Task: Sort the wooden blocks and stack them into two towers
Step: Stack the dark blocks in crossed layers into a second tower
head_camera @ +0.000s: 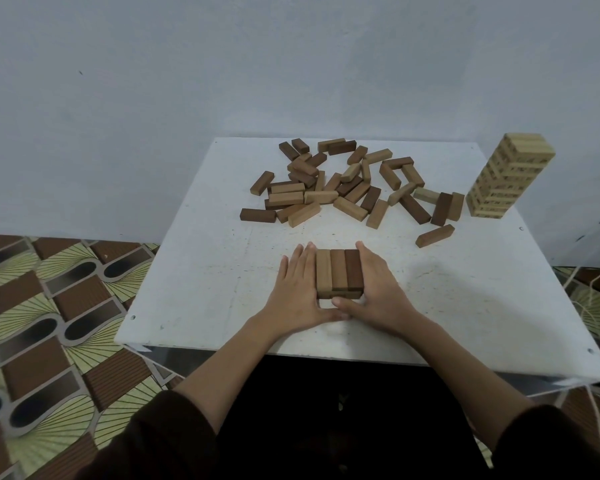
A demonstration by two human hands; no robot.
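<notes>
A low stack of wooden blocks (339, 273) sits near the front middle of the white table (194, 271). Its top layer is three blocks side by side, from light to dark brown. My left hand (297, 289) lies flat against the stack's left side with straight fingers. My right hand (378, 287) presses against its right side, and both thumbs meet along the near end. A loose pile of light and dark wooden blocks (347, 183) is scattered across the far half of the table. A tall tower of pale blocks (510, 176) stands at the far right corner.
The table stands against a pale wall (222, 81). A patterned floor (49, 323) shows to the left. White cords (589, 296) hang by the table's right edge. One stray block (434, 235) lies between the pile and my right hand.
</notes>
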